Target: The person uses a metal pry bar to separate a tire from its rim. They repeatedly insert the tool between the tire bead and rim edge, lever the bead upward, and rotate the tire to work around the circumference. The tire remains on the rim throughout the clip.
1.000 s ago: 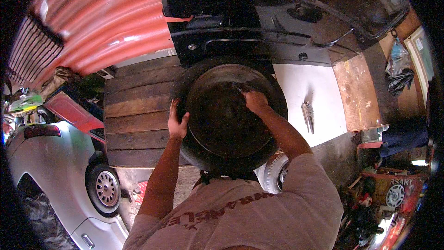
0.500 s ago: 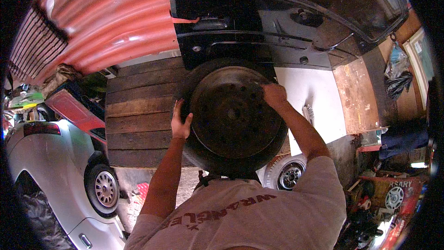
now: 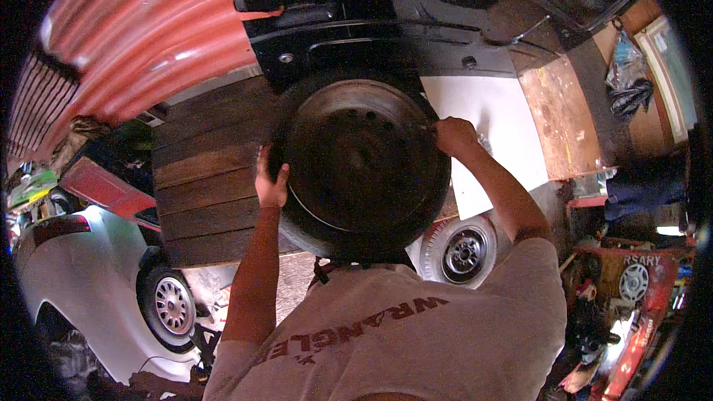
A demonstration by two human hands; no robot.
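Note:
A dark wheel (image 3: 356, 171), a steel rim with a black tyre round it, faces me in front of my chest. My left hand (image 3: 273, 182) lies along the tyre's left edge, fingers stretched out and thumb apart. On the opposite side, my right hand (image 3: 454, 137) is closed in a fist at the upper right, where rim meets tyre. Whatever it grips is too dark and small to make out. Most of the rim's face sits in shadow, though a few round holes show near its top.
Behind the wheel are a dark plank surface (image 3: 212, 171), a white board (image 3: 497, 134) and a black vehicle panel (image 3: 334, 33). Another wheel (image 3: 460, 251) stands lower right. A silver car (image 3: 82, 275) is at left. Red corrugated sheeting (image 3: 148, 37) rises upper left.
The wheel and both hands appear slightly higher and further left in the picture, as does the background. My right fist has shifted outward along the rim's edge. My left hand stays against the tyre.

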